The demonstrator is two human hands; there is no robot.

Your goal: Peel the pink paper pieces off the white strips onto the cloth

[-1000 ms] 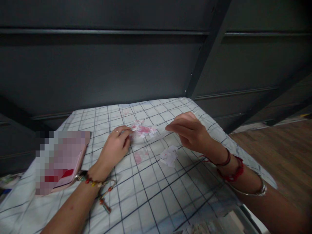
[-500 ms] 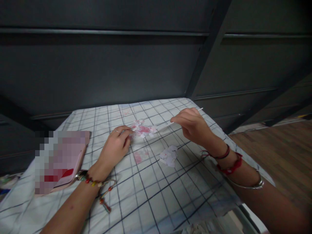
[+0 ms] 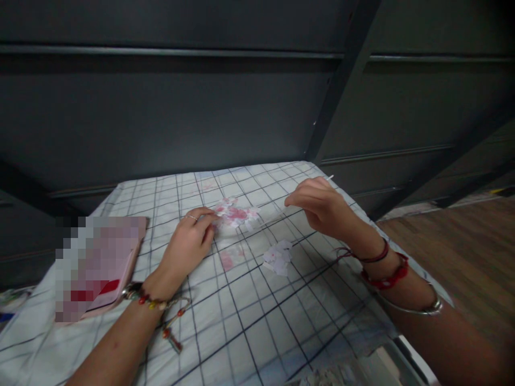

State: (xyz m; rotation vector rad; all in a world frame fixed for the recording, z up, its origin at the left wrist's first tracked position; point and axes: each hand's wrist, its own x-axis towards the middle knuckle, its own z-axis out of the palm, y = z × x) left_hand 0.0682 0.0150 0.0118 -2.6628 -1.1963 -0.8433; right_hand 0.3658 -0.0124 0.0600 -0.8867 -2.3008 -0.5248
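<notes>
A cluster of white paper scraps with a pink-stained middle (image 3: 236,214) lies on the checked cloth (image 3: 249,313). My left hand (image 3: 191,233) rests at its left edge, fingers curled and fingertips on the scraps. To the right, my right hand (image 3: 319,206) is closed around a thin white stick (image 3: 331,177). The stick's blurred lower part points down-left towards the cluster's right edge; whether its tip touches, I cannot tell. Nearer to me lie a small pile of white paper scraps (image 3: 278,257) and a pink patch (image 3: 227,260) on the cloth.
A pink phone-like object (image 3: 139,241), partly pixelated, lies left of my left forearm. Dark panels (image 3: 181,118) rise behind the table. Wooden floor (image 3: 462,236) shows at the right. Below the cloth's front edge is a partly visible container (image 3: 386,367).
My right hand has shifted slightly right with the stick, whose lower end now looks more blurred. My left hand keeps its place at the paper cluster.
</notes>
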